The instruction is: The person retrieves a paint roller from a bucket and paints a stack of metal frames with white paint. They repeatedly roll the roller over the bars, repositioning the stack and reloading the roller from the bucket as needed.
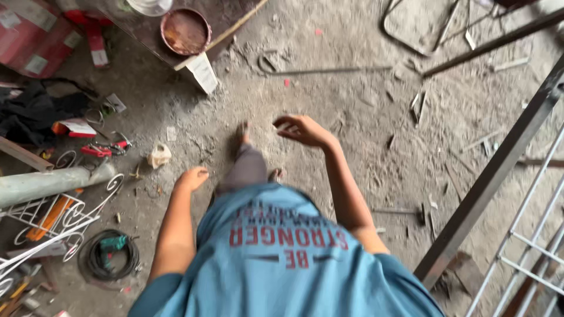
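Left hand (pixel 192 178) loosely curled, empty. Right hand (pixel 302 130) half open, empty, held out as if balancing mid-stride over littered floor (pixel 352 105).

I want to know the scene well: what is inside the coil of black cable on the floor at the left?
Inside the black cable coil lies a green power tool, on the bare floor. Its type is not clear. Both hands are empty and away from it.

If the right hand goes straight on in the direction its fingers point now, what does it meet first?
The right hand is empty, its fingers curled toward image left. In that line the raised foot comes first, though depth is unclear; beyond it lies only dusty floor.
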